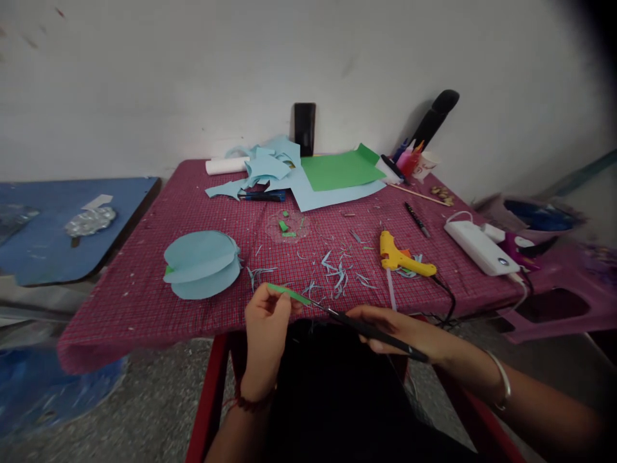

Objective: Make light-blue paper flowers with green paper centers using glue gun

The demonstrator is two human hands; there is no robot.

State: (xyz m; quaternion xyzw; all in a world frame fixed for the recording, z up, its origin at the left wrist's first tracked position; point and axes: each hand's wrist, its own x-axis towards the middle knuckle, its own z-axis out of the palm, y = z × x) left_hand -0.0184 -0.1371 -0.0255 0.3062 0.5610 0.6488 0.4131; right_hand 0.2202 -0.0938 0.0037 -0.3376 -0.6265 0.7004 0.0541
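Observation:
My left hand [270, 321] pinches a narrow green paper strip [292, 294] just above the table's front edge. In my right hand [400, 331] is a pair of black-handled scissors [369, 328], seen nearly edge-on. Their thin metal tip meets the right end of the strip; whether the blades are parted is too small to tell. A light blue paper piece of stacked rounded layers [202, 260], with a bit of green at its left side, rests on the table to the left. Thin blue paper snippets [337, 273] lie scattered beyond my hands.
A yellow glue gun [405, 257] lies at right, near a white power strip [482, 247] with cables. At the back are green card [342, 170], blue paper scraps [270, 164], a white roll [226, 166] and an upright phone [304, 128]. A black marker [417, 218] lies at right.

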